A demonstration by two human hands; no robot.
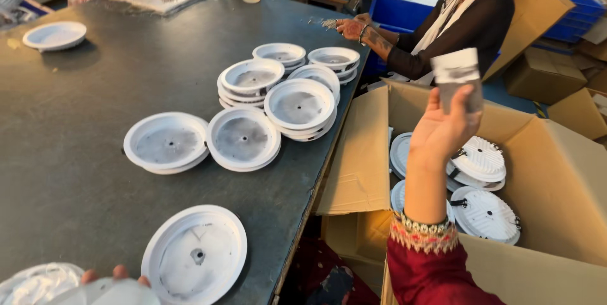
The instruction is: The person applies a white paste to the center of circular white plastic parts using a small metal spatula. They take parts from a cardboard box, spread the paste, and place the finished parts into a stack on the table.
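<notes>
My right hand (442, 129) is raised over an open cardboard box (556, 172) and grips a small white and grey cylinder-shaped part (458, 76). Its wrist wears a beaded bracelet above a red sleeve. At the bottom left, my left hand (114, 276) shows only its fingertips, curled on a round white disc (107, 292) beside a clear plastic wrap (35, 283). A white round lamp housing (195, 255) lies right of that hand on the dark table (76, 153).
Several white round housings (297, 105) lie single and stacked mid-table, one more housing (54, 35) at far left. Finned round lamps (484, 213) fill the box. A person in a black top (468, 23) sits across by a blue crate (395, 11). More cartons stand right.
</notes>
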